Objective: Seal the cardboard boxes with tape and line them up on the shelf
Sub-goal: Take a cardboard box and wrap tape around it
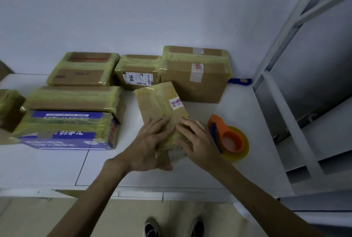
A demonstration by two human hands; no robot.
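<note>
A small taped cardboard box (pixel 159 106) lies on the white shelf (pixel 57 164), its near end towards me. My left hand (pixel 150 145) lies flat on the box's near left part, fingers straight, thumb down its front edge. My right hand (pixel 198 141) presses straight fingers on the near right corner, over yellowish tape. An orange tape dispenser (pixel 228 137) with a yellowish roll sits just right of my right hand.
Taped boxes stand behind and to the left: a large one (pixel 196 76), a labelled one (pixel 138 72), two flat ones (pixel 83 69) (pixel 74 98), a blue printed one (pixel 66 130). A blue object (pixel 240 81) lies by the wall. A metal rack (pixel 285 50) rises at right.
</note>
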